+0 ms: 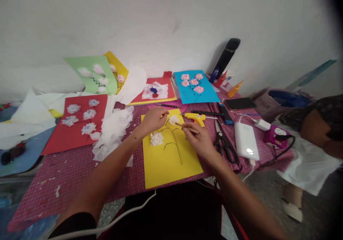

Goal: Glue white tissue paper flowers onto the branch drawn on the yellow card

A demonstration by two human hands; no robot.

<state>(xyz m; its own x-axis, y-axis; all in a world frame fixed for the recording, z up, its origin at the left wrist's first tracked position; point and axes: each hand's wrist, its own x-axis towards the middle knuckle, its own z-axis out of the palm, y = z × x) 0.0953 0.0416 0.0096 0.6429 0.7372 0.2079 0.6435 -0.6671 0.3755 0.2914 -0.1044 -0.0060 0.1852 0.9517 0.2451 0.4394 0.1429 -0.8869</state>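
Observation:
A yellow sheet [158, 165] lies before me, with a branching stem drawn on it and two white tissue-paper flowers. My left hand [154, 119] is at its upper left edge, fingers bent and tips pinched together beside the upper flower [173, 120]. Whether anything small is between those fingertips is hidden. In my right hand [197, 139] is a thin wooden pencil-like stick [190, 128], its tip pointing left at the upper flower. The other flower [157, 138] sits lower left. Just behind my right hand lies a yellow glue gun [195, 117].
Loose white tissue pieces [114, 131] are heaped on the left. Black-handled scissors [225, 145] and a white power bank [246, 141] with cables lie right. Finished flower cards, red [77, 125] and blue [197, 86], stand around. Another person [308, 132] is at far right.

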